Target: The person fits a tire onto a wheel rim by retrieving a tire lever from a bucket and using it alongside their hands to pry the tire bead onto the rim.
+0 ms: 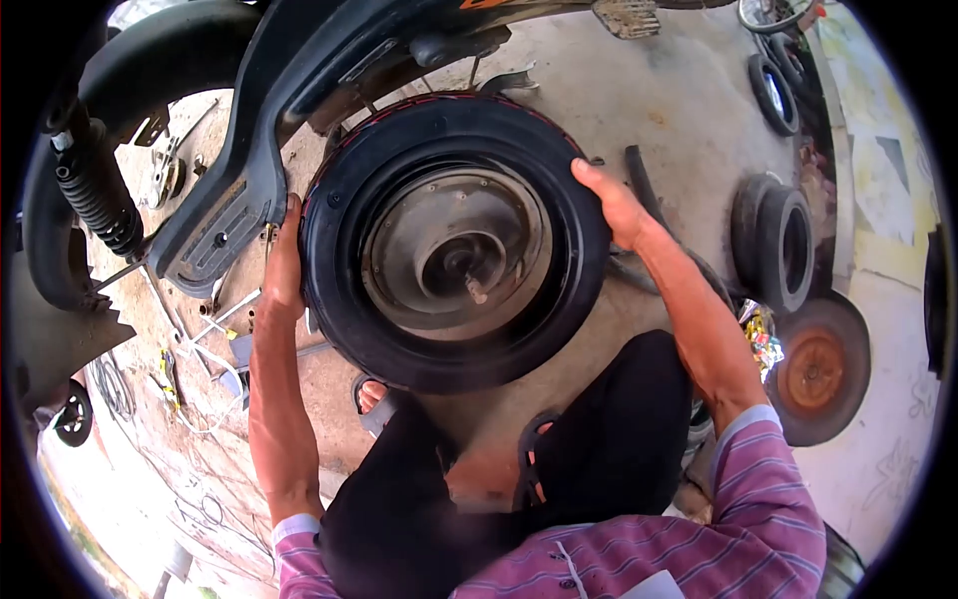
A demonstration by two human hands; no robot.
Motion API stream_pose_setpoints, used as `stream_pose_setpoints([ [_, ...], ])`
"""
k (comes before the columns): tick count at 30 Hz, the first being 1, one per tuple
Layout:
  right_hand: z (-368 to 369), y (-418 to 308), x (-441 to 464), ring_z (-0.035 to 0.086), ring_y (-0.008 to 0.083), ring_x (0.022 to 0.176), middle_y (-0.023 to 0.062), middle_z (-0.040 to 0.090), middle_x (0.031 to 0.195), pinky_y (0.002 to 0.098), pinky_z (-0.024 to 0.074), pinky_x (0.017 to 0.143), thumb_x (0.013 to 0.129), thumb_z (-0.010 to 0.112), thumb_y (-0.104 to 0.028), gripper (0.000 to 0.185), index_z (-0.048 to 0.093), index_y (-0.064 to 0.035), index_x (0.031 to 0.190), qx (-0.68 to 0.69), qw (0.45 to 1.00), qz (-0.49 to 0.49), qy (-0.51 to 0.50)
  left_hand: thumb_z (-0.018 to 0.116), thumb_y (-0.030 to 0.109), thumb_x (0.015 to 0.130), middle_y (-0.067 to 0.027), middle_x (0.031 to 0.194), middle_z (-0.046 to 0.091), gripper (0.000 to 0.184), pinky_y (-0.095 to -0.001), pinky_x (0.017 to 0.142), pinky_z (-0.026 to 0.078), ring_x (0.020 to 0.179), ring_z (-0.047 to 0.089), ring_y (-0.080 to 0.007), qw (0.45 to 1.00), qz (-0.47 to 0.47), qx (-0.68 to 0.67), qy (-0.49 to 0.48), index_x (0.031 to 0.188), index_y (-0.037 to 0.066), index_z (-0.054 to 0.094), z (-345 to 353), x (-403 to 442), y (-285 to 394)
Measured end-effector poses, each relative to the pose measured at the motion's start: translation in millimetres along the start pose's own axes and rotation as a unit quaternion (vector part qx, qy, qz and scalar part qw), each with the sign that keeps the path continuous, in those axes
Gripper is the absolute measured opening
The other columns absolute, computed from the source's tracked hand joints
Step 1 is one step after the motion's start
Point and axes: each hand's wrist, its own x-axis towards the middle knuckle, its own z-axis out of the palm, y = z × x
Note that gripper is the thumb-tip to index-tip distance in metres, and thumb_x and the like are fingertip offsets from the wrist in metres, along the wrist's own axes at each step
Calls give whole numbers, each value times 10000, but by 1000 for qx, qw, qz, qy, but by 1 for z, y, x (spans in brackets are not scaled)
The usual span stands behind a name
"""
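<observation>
Between my two hands is a black tire (454,364), held from its opposite sides. My left hand (285,262) presses along the left sidewall, its fingers mostly hidden behind the rubber. On the upper right edge lies my right hand (611,203), thumb on top and fingers out of sight underneath. Inside the tire's opening shows a grey round wheel hub (399,250) with a stubby axle at its middle. A gap shows between hub and tire at the lower side. Whether the tire is seated on the rim I cannot tell.
A motorbike body with a footboard (225,235) and a spring shock absorber (95,195) stands at the upper left. Tools, including a cross wrench (215,324), lie on the floor at left. At right are stacked tires (783,245) and a rusty wheel (813,371).
</observation>
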Motion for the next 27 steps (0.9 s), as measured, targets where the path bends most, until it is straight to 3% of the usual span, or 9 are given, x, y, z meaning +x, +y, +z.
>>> stream_pose_setpoints([
  [4, 6, 11, 1, 667, 212, 1146, 135, 678, 1303, 375, 517, 1027, 1015, 555, -545, 675, 554, -6, 1422, 4, 999, 25, -23, 527, 610, 1013, -85, 1207, 716, 667, -308, 947, 540, 1029, 699, -177, 999, -27, 20, 28, 1345, 40, 627, -5, 0, 1],
  [5, 4, 15, 2, 641, 208, 1193, 136, 652, 1344, 370, 495, 1057, 1013, 568, -539, 696, 520, 1, 1449, 17, 999, 21, -46, 511, 620, 1019, -83, 1168, 732, 653, -306, 900, 573, 1001, 721, -180, 998, -32, 25, 43, 1372, 79, 607, -11, 3, -3],
  [9, 2, 34, 4, 609, 211, 1200, 156, 611, 1372, 351, 480, 1045, 973, 630, -564, 795, 476, 37, 1470, 9, 999, -47, 20, 536, 654, 990, -67, 1270, 695, 708, -307, 994, 520, 1104, 683, -181, 996, -12, 32, 78, 1421, 93, 578, -3, -6, -2],
  [13, 6, 38, 7, 639, 212, 1142, 159, 662, 1292, 346, 485, 1018, 974, 615, -576, 761, 551, 54, 1397, -3, 993, -89, 72, 542, 649, 986, -65, 1303, 674, 702, -320, 1038, 483, 1150, 652, -187, 996, -69, -6, 56, 1443, 117, 568, 24, -24, 16],
  [18, 6, 40, 6, 683, 239, 1022, 212, 737, 1100, 368, 490, 963, 975, 583, -576, 694, 675, 72, 1204, -214, 950, -113, 196, 522, 649, 990, -74, 1318, 665, 736, -315, 1046, 473, 1158, 644, -198, 992, -31, 15, 124, 1446, 72, 560, 27, -22, 6],
  [21, -2, 55, 16, 679, 254, 1004, 227, 735, 1066, 384, 494, 936, 969, 592, -537, 643, 677, 68, 1169, -224, 939, -182, 186, 480, 618, 1023, -85, 1346, 654, 720, -312, 1073, 449, 1190, 627, -206, 985, 91, 50, 135, 1446, 41, 553, -19, 9, -38],
  [24, -2, 57, 20, 665, 237, 995, 201, 732, 1057, 378, 498, 919, 956, 610, -525, 624, 667, 57, 1173, -182, 948, -205, 159, 447, 585, 1049, -88, 1348, 654, 688, -312, 1083, 440, 1202, 621, -210, 989, 73, 23, 124, 1443, 31, 551, -14, 1, -36],
  [25, -3, 57, 21, 660, 231, 991, 192, 731, 1053, 377, 499, 914, 950, 617, -523, 620, 664, 53, 1172, -163, 953, -207, 150, 450, 522, 1062, -113, 1393, 588, 686, -313, 1123, 359, 1256, 546, -196, 982, 93, 35, 161, 1450, -41, 520, -11, 0, -39],
  [27, -17, 70, 31, 648, 219, 977, 172, 728, 1039, 373, 500, 906, 938, 626, -529, 620, 662, 48, 1161, -179, 946, -228, 147, 453, 518, 1065, -104, 1338, 614, 650, -321, 1101, 381, 1204, 568, -199, 983, 90, 10, 158, 1388, -37, 558, -3, -10, -41],
])
